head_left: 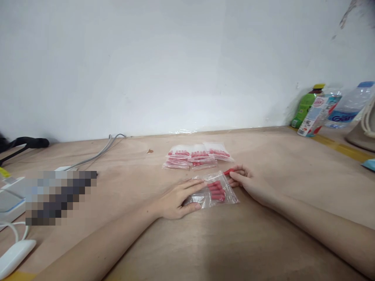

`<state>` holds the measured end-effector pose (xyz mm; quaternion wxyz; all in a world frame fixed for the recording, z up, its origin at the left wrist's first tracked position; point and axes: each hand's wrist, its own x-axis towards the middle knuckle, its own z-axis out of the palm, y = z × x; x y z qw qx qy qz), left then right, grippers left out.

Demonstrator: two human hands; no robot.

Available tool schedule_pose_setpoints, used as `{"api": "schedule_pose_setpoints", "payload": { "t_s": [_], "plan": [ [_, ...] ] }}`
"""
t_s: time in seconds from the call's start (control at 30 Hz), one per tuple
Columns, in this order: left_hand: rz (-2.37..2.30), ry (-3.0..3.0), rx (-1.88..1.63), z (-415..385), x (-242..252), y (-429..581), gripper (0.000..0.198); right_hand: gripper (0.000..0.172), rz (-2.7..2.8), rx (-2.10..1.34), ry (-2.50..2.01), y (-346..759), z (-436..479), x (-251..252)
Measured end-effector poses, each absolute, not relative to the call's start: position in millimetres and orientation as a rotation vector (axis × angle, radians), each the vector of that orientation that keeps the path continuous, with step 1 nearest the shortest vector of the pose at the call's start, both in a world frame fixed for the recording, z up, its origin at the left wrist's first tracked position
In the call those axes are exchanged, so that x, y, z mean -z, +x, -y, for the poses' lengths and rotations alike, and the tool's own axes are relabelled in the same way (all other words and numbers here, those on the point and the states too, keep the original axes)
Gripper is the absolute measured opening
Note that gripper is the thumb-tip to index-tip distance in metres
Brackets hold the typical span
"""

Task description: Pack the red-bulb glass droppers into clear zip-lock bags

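A clear zip bag lies flat on the table in front of me, with several red tube-like pieces lined up inside it. My left hand rests on the bag's left part, fingers stretched out and thumb apart. At the bag's upper right edge, my right hand pinches a single red piece between thumb and fingers. Just beyond the hands stand stacks of small clear bags holding similar red pieces. The exact kind of the red pieces is too small to make out.
A green bottle, a patterned clear bottle and a blue-capped water bottle stand at the far right by the wall. On the left are grey cables, a white mouse-like object and a white power strip.
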<state>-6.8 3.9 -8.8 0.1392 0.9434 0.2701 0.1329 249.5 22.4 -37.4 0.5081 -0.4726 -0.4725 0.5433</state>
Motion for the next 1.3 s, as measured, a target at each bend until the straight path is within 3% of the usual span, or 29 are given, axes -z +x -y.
{"api": "schedule_pose_setpoints", "payload": {
  "t_s": [0.37,0.83,1.0,1.3],
  "plan": [
    [-0.783,2.732,-0.373,-4,8,-6,0.057,0.038,1.614,-1.581,-1.041,269,-30,30],
    [-0.801,2.719,-0.377,-4,9,-6,0.058,0.028,1.514,-1.098,-1.33,236,-31,30],
    [-0.803,2.725,-0.357,-4,9,-6,0.056,0.031,1.756,-1.264,-1.062,246,-34,39],
    [-0.734,2.75,-0.335,-6,6,-5,0.052,0.04,1.708,-1.005,-1.203,246,-31,35]
  ]
}}
